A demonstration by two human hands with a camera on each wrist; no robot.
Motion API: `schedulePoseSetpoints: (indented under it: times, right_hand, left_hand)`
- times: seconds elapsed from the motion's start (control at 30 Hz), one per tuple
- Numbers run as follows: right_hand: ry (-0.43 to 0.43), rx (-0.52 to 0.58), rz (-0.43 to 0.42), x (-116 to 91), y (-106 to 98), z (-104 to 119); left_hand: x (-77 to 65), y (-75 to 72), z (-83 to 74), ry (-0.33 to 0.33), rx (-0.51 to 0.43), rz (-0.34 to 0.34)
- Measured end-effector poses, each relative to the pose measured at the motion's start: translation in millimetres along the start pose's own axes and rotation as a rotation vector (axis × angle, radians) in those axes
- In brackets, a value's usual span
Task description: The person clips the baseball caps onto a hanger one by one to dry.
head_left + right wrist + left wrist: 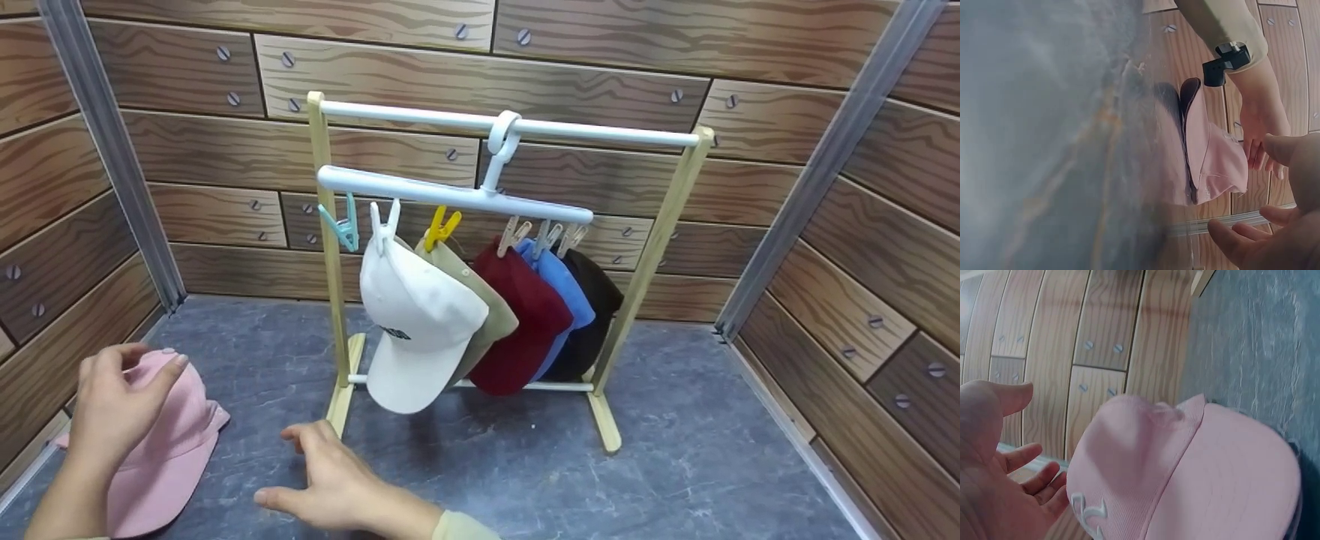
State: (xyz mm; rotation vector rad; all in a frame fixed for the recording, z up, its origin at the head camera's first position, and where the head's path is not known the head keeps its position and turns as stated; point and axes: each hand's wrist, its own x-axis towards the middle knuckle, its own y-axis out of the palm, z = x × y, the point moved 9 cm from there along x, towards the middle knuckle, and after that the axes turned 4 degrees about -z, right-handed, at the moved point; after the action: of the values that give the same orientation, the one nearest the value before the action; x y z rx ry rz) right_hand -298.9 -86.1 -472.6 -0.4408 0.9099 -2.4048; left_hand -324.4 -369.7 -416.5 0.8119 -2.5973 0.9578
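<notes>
A pink baseball cap (174, 435) lies on the dark marbled surface at the left. My left hand (112, 401) hovers over its crown, thumb and fingers apart. In the left wrist view the fingertips of the left hand (1022, 467) come right up to the crown of the cap (1123, 444), beside white embroidery. To the right of the cap, my right hand (330, 476) is held above the surface, fingers parted and holding nothing. The right wrist view has the cap (1213, 152) between both hands, its brim edge facing the camera.
A wooden rack (660, 255) carries a white hanger (420, 189). Clipped along it are caps: white (420, 300), khaki (491, 300), dark red (517, 315), blue (574, 292) and black (600, 322). A turquoise clip (345, 229) hangs at its left end without a cap. Wood-patterned walls surround the surface.
</notes>
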Motion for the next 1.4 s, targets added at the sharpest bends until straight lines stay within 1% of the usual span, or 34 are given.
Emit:
schedulePoseSetpoints:
  times: [0.13, 0.27, 0.37, 0.43, 0.6, 0.67, 0.77, 0.9, 1.03, 1.27, 1.4]
  right_hand:
    - [0.039, 0.052, 0.005, 8.7, 5.5, -2.2]
    - [0.057, 0.063, -0.013, 16.3, 7.7, -3.6]
    - [0.067, 0.065, -0.039, 20.8, 9.6, -4.5]
    - [0.082, 0.085, -0.045, 23.3, 12.2, -5.8]
    - [0.136, 0.144, -0.046, 28.9, 17.2, -10.6]
    - [0.147, 0.147, -0.051, 31.0, 18.3, -11.1]
    - [0.151, 0.141, -0.063, 34.2, 20.8, -9.9]
    - [0.13, 0.125, -0.081, 37.9, 23.6, -6.7]
    - [0.124, 0.142, -0.081, 41.5, 26.7, -6.1]
    - [0.153, 0.203, -0.04, 47.4, 38.1, -7.4]
    - [0.155, 0.203, -0.045, 52.4, 44.0, -5.7]
  left_hand:
    - [2.4, -4.3, 11.9, -0.019, 0.029, 0.025]
    - [5.1, -6.4, 19.7, -0.037, 0.054, 0.066]
    - [6.9, -8.2, 25.2, -0.043, 0.065, 0.079]
    - [8.3, -9.5, 29.6, -0.048, 0.074, 0.088]
    - [10.5, -10.5, 35.1, -0.068, 0.094, 0.12]
    - [10.8, -10.4, 36.9, -0.079, 0.098, 0.13]
    - [11.4, -10.6, 41.6, -0.091, 0.104, 0.142]
    - [12.3, -11.5, 45.3, -0.103, 0.121, 0.157]
    - [12.9, -10.4, 49.1, -0.116, 0.138, 0.181]
    - [11.4, -4.2, 57.9, -0.159, 0.123, 0.275]
    - [10.6, 0.5, 61.7, -0.171, 0.108, 0.336]
